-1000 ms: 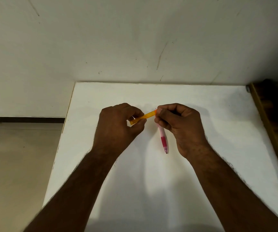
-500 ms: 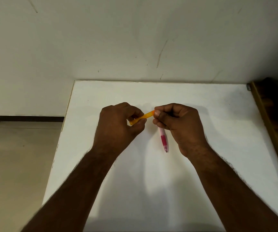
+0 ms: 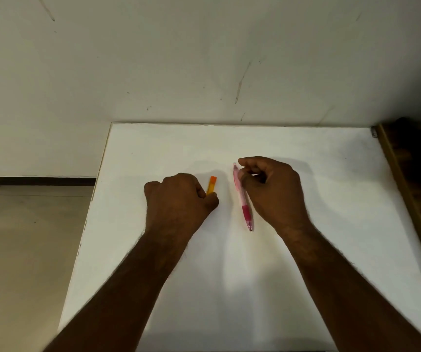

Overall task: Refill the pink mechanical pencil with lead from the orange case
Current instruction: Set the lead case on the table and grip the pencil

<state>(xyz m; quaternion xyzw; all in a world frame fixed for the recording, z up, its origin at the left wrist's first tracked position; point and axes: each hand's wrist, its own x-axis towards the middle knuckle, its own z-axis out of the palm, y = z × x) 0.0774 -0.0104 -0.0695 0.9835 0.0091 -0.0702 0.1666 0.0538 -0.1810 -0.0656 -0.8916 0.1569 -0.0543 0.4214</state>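
2 hands flank case and pencil.

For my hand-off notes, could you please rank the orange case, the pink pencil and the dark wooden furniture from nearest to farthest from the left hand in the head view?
1. orange case: in the left hand.
2. pink pencil: to its right, in the right hand.
3. dark wooden furniture: far right edge.
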